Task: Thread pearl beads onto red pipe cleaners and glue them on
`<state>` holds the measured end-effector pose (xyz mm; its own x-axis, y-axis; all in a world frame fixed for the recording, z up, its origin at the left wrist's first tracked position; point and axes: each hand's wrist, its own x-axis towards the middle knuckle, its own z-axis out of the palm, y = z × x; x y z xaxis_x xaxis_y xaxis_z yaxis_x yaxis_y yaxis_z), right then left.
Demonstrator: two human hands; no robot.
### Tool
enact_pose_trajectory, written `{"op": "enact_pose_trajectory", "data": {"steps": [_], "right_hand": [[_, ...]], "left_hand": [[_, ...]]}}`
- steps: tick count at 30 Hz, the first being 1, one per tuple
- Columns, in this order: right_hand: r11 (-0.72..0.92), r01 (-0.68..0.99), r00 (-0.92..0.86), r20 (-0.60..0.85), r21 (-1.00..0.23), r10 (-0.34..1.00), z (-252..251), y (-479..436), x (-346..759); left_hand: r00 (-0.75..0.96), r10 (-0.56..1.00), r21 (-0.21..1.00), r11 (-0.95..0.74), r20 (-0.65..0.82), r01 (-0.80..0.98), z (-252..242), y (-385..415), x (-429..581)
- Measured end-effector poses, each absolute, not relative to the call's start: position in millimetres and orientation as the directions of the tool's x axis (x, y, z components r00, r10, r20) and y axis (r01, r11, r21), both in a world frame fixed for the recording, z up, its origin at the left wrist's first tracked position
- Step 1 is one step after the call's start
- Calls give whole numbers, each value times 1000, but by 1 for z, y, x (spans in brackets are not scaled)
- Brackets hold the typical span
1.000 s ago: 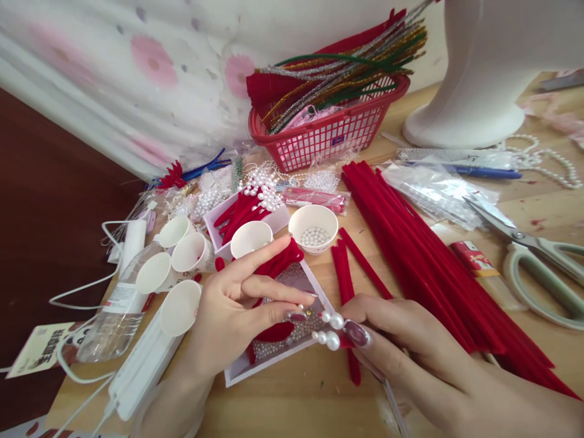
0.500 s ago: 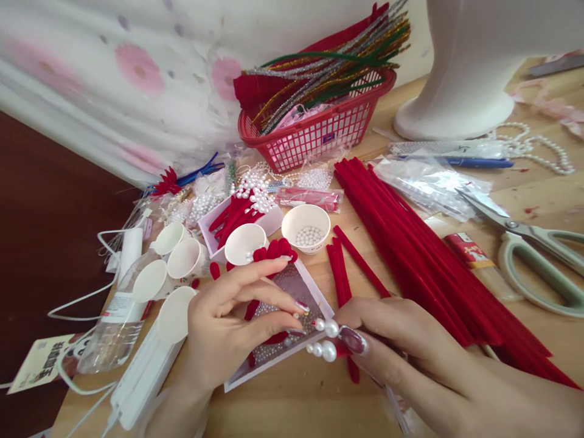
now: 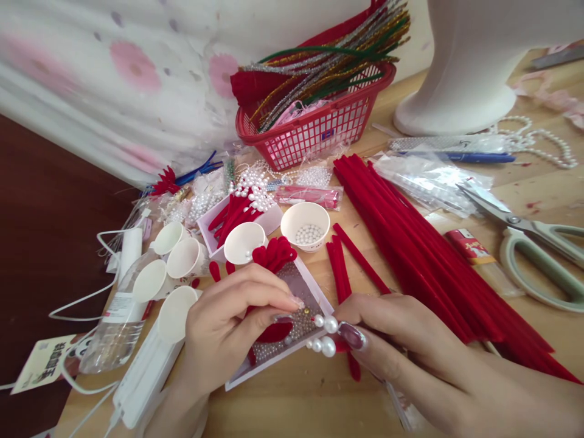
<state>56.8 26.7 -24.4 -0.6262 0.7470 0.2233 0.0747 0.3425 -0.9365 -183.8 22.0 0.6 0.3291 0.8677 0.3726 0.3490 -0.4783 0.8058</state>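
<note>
My right hand (image 3: 401,347) pinches a small red stem tipped with a cluster of white pearls (image 3: 325,334), thumb on top. My left hand (image 3: 228,322) has its fingertips pressed together over a shallow white tray (image 3: 314,283) of tiny beads and red petal pieces, pinching something too small to name right beside the pearls. Short red velvet sticks (image 3: 342,267) lie just behind my right hand.
A long bundle of red pipe cleaners (image 3: 433,243) runs right. Paper cups (image 3: 305,225), a white box of pearl stems (image 3: 237,210) and a red basket (image 3: 319,128) stand behind. Scissors (image 3: 533,255), a plastic bottle (image 3: 114,322), white cables and a white stand base (image 3: 456,103) surround them.
My left index finger has curled down from outstretched to join thumb and fingers in a pinch over the tray. The right hand with the pearl cluster has barely moved.
</note>
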Motion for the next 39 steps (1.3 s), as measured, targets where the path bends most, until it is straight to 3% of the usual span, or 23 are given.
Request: {"op": "enact_pose_trajectory", "data": {"steps": [8,14,19,23,39], "right_hand": [[308,79,-593,204,-948,779,-24,25,55],[339,57,-589,242,-939,771,-22,26,54],[327,78,-595,219,-942,773,-19,25,50],[407,57,-610,291,-911,737,-21,26,46],[362,100,-621,227,-927,751,-20,27,41]], "left_hand": [[190,953,943,-271,235,192,-6,20,-179],[201,955,956,-251,219,154,-7,20,-179],[183,980,991,-94,76,94,-9,16,-178],[182,983,998,0,-12,66,-8,14,-176],[224,974,990,-64,35,124,-10,12,-175]]}}
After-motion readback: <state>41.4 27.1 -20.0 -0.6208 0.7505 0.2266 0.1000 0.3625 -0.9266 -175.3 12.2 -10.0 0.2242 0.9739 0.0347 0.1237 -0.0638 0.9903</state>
